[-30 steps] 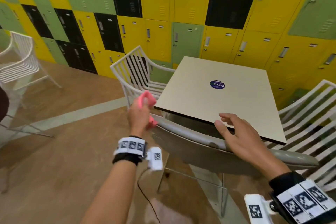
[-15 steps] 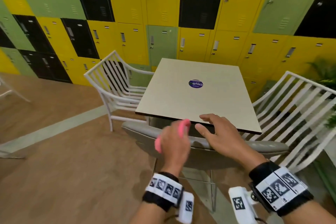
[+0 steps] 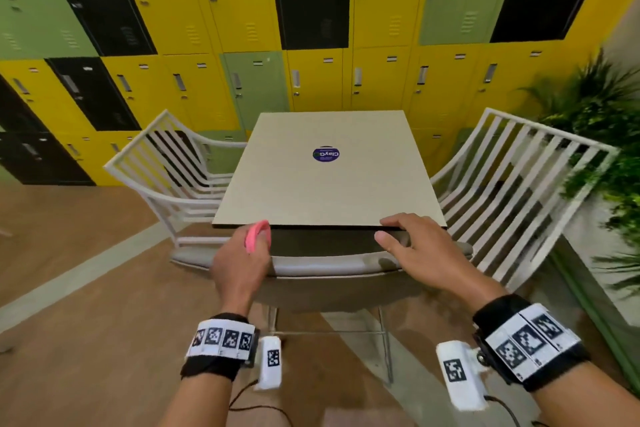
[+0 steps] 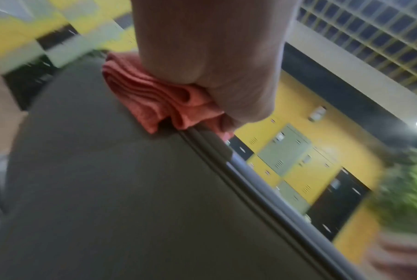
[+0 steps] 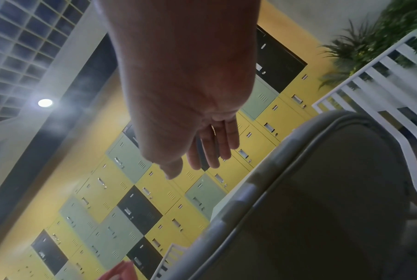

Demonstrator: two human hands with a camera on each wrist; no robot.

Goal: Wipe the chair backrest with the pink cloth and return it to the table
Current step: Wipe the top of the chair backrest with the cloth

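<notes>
A grey chair backrest [image 3: 329,265] runs across in front of me, pushed up against a beige square table [image 3: 325,191]. My left hand [image 3: 242,260] grips a bunched pink cloth [image 3: 256,236] and holds it on the backrest's top edge, left of centre. In the left wrist view the folded pink cloth [image 4: 159,94] lies pressed on the grey backrest [image 4: 106,189] under my palm. My right hand [image 3: 419,246] hovers over the right part of the backrest with fingers spread and straight, holding nothing; its fingers [image 5: 214,149] hang free above the rim [image 5: 262,189].
White slatted chairs stand at the table's left [image 3: 166,177] and right [image 3: 512,191]. A wall of yellow, green and black lockers [image 3: 311,28] stands behind. A green plant [image 3: 602,135] grows at the far right. A round purple sticker [image 3: 325,153] marks the tabletop.
My view swung left to face the table squarely. The left hand with the cloth slid right along the backrest's top from its left end, then back leftward. The right hand stayed hovering over the backrest.
</notes>
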